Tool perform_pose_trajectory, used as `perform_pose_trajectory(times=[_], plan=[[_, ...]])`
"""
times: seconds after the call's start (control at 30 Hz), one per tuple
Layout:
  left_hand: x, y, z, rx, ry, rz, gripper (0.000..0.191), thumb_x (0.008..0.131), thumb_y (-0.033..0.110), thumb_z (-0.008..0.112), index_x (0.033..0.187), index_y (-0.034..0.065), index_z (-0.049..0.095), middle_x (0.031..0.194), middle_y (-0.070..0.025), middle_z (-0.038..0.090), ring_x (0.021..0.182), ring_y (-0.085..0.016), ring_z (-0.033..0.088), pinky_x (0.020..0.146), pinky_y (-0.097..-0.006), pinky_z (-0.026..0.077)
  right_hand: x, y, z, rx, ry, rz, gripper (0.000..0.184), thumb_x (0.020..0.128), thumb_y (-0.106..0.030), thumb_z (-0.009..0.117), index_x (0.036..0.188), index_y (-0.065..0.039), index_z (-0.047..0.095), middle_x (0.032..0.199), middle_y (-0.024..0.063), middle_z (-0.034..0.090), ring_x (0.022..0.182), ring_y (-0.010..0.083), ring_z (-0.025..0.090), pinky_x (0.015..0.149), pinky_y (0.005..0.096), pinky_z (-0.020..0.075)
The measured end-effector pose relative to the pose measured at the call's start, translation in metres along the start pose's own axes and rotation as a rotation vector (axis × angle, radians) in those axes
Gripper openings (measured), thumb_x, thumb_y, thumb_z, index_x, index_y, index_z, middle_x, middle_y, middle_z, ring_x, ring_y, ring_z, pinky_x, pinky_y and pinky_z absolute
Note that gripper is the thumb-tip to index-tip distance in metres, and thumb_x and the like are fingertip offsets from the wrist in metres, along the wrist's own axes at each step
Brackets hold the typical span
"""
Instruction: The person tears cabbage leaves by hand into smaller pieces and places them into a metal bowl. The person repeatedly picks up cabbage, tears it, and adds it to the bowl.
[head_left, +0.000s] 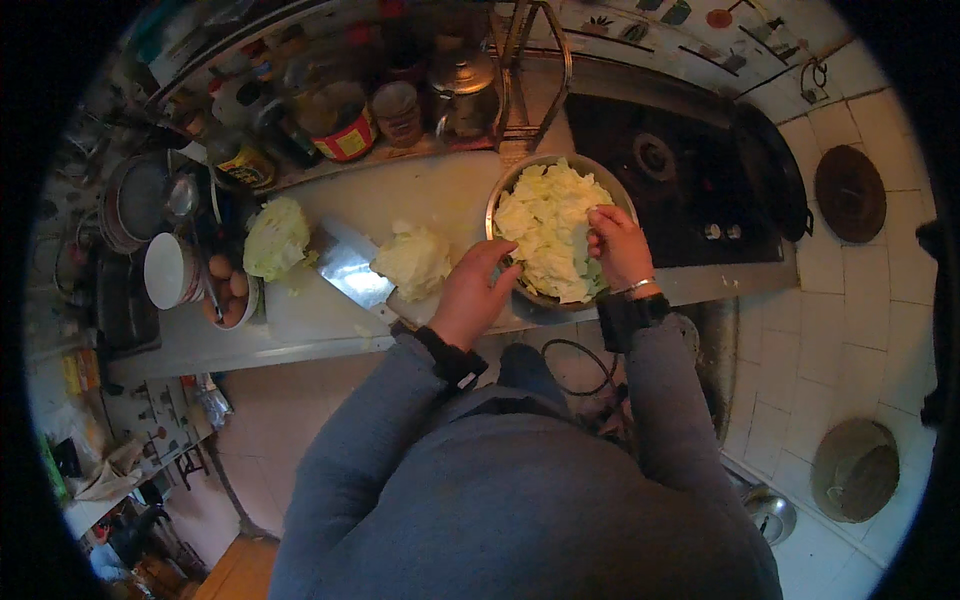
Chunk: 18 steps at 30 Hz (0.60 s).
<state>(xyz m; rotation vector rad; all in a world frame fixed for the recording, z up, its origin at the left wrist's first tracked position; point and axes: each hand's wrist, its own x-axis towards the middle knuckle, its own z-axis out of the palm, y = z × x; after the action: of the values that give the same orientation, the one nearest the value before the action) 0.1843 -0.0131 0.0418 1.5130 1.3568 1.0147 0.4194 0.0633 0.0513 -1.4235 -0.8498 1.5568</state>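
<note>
A round metal basin (491, 217) full of torn cabbage leaves (551, 225) stands at the counter's front, right of the cutting board. My right hand (619, 246) is over the basin's right side, fingers bent together at the leaves; whether it grips a piece I cannot tell. At the basin's left rim, my left hand (478, 291) has its thumb and fingers apart, with nothing seen between them. On the white cutting board (450, 176) a chunk of cabbage (414, 262) lies against the blade of a cleaver (351, 262). Another cabbage piece (277, 238) rests at the board's left end.
A black gas hob (675, 180) adjoins the basin on the right. Left of the board are a bowl of eggs (234, 289) and a white bowl (171, 270). Bottles, a red-labelled jar (345, 135) and a lidded metal pot (463, 90) line the back. A metal rack (562, 75) stands behind the basin.
</note>
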Motion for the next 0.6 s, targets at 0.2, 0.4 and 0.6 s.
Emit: perform_pose_trajectory(times=[0.2,0.4,0.6], plan=[[0.004,-0.018,-0.028,0.016,0.142,-0.113,0.038,0.083,0.019,0.070,0.116,0.0027,0.060,0.115,-0.0165,0.061,0.106,-0.033,0.059,0.090,-0.0408,0.048,-0.054,-0.005,-0.112,-0.242,0.107,-0.079,0.022,0.088,-0.019,0.065,0.104,-0.005,0.058,0.085,0.0033,0.062,0.070,0.0133,0.062,0.066,0.0268,0.0528],[-0.011,-0.070,-0.108,0.711,0.202,-0.182,0.076,0.069,0.048,0.079,0.124,0.0022,0.056,0.137,-0.0215,0.046,0.132,-0.045,0.033,0.110,-0.0503,0.029,-0.126,-0.026,-0.254,-1.576,0.656,-0.069,0.023,0.079,-0.018,0.071,0.098,-0.006,0.066,0.094,0.0133,0.067,0.077,0.0230,0.061,0.072,0.0350,0.0496],[0.005,-0.082,-0.094,0.910,-0.148,-0.342,0.091,0.063,0.063,0.073,0.131,0.0065,0.051,0.140,-0.0195,0.043,0.137,-0.046,0.025,0.105,-0.0686,0.020,-0.108,-0.027,-0.130,-0.953,0.204,-0.204,0.015,0.084,-0.015,0.068,0.091,-0.002,0.067,0.086,0.0116,0.069,0.077,0.0212,0.065,0.074,0.0315,0.0507]])
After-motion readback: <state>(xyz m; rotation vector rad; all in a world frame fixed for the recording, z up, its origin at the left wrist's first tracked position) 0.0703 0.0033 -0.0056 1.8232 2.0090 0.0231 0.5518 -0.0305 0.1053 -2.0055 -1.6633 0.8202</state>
